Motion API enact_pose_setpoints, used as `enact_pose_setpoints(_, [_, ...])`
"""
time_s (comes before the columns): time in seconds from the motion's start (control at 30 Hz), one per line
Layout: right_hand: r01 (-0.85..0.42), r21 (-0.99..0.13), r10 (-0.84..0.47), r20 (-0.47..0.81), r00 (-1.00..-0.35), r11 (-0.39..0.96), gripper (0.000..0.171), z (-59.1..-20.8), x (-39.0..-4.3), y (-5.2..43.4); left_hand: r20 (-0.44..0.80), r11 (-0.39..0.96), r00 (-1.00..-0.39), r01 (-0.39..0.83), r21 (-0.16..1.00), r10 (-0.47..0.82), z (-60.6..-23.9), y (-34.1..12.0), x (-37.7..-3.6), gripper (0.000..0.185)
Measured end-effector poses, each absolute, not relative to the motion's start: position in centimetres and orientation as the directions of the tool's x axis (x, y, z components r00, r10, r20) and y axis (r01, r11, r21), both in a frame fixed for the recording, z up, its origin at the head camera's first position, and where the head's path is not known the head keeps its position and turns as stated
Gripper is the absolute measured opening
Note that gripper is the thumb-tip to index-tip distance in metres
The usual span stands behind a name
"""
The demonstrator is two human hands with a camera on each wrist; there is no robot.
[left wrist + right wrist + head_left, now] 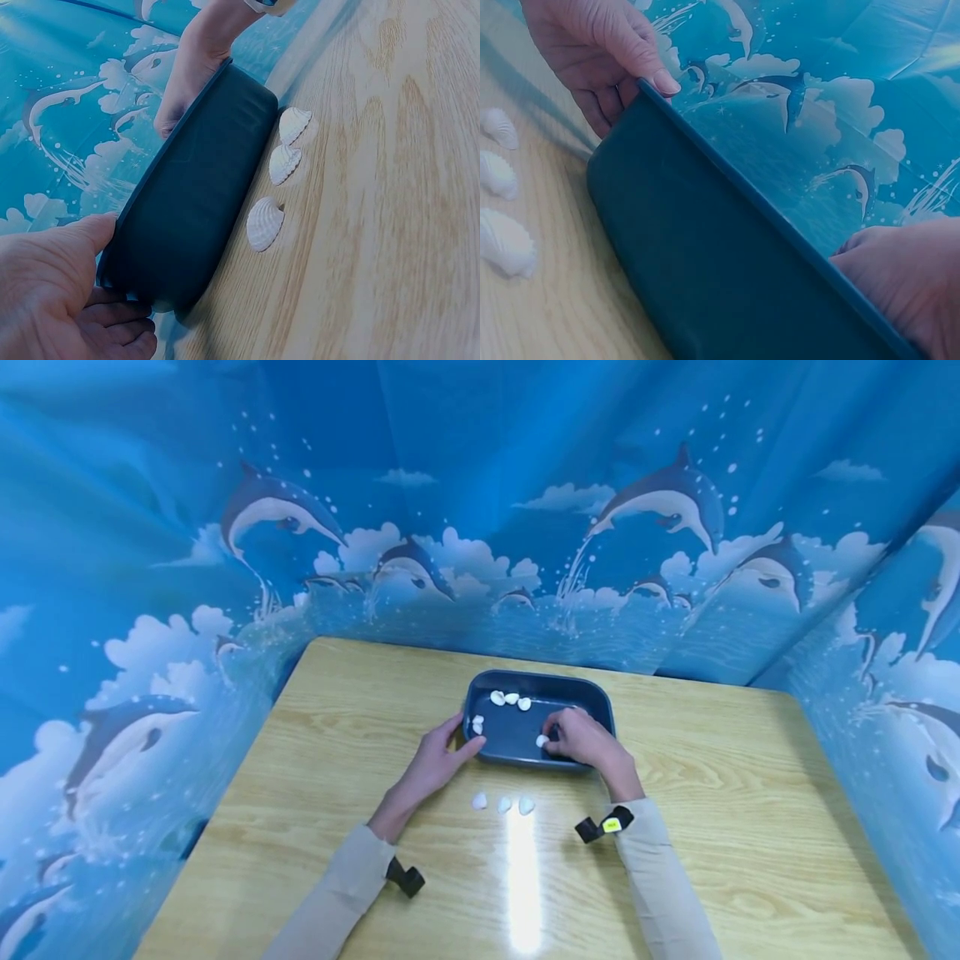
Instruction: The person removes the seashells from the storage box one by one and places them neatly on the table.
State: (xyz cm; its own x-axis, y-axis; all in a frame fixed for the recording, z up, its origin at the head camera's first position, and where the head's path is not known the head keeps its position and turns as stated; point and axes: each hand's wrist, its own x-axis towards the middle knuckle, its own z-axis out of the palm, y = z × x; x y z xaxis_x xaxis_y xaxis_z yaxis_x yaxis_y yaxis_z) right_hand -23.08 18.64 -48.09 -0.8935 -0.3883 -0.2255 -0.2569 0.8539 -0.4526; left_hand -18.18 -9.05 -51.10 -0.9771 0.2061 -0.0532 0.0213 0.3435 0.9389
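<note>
A dark blue rectangular plastic basin (513, 727) stands on the table. My left hand (442, 756) grips its left end, thumb on the rim and fingers against the outer wall, as the left wrist view shows. Inside the basin, my right hand (588, 739) pinches a small white seashell (542, 741) near the floor; in both wrist views the basin wall hides its fingertips. Three shells (512, 698) lie in a row along the basin's far side. A small cluster of white shells (477, 724) sits at its left end, close to my left thumb.
Three ribbed white seashells (265, 224) lie in a row on the wooden table (360, 710), just in front of the basin. Behind the table hangs a blue curtain (480, 460) printed with dolphins. A bright light reflection crosses the tabletop near the front.
</note>
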Motion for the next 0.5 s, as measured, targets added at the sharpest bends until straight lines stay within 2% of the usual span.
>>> enact_pose_setpoints(0.2, [-0.279, -0.468, -0.407, -0.198, -0.892, 0.839, 0.017, -48.31, -23.43, 18.42, -0.049, 0.351, -0.979, 0.024, 0.936, 0.199, -50.95, -9.32, -18.28, 0.069])
enact_pose_setpoints(0.5, [-0.238, -0.409, -0.357, -0.244, -0.902, 0.881, 0.022, -48.35, -23.59, 18.32, -0.049, 0.344, -0.978, 0.025, 0.938, 0.204, -51.29, -8.97, -18.22, 0.069])
